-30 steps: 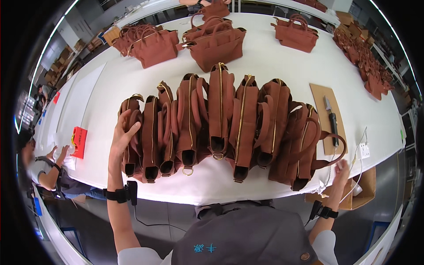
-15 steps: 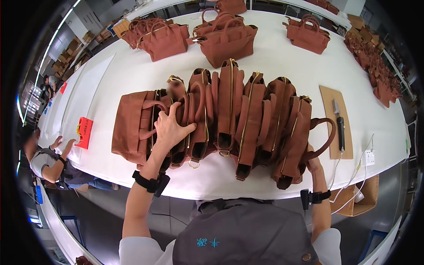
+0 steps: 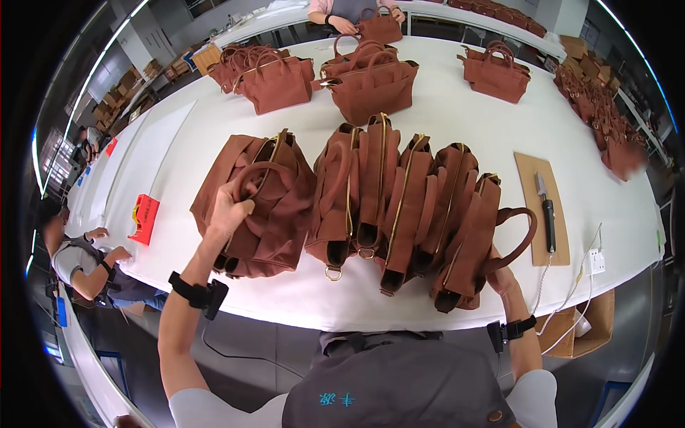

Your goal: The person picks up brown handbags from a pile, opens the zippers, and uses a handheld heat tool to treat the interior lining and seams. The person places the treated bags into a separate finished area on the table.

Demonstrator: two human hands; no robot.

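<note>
The hands are well apart: the left hand (image 3: 230, 212) curls around the handle (image 3: 270, 167) of a brown zip-top handbag (image 3: 278, 242), left of a row of handbags (image 3: 412, 187) on the white table (image 3: 435, 114). The right hand (image 3: 504, 281) is beside the rightmost handbag (image 3: 467, 246), partly hidden, its grip impossible to tell; farther right, a black-handled blade tool (image 3: 549, 221) lies on a tan board (image 3: 531, 196).

Dark grey apron (image 3: 392, 385), black wristbands (image 3: 189, 288), sleeves (image 3: 214, 410) (seemingly white).
</note>
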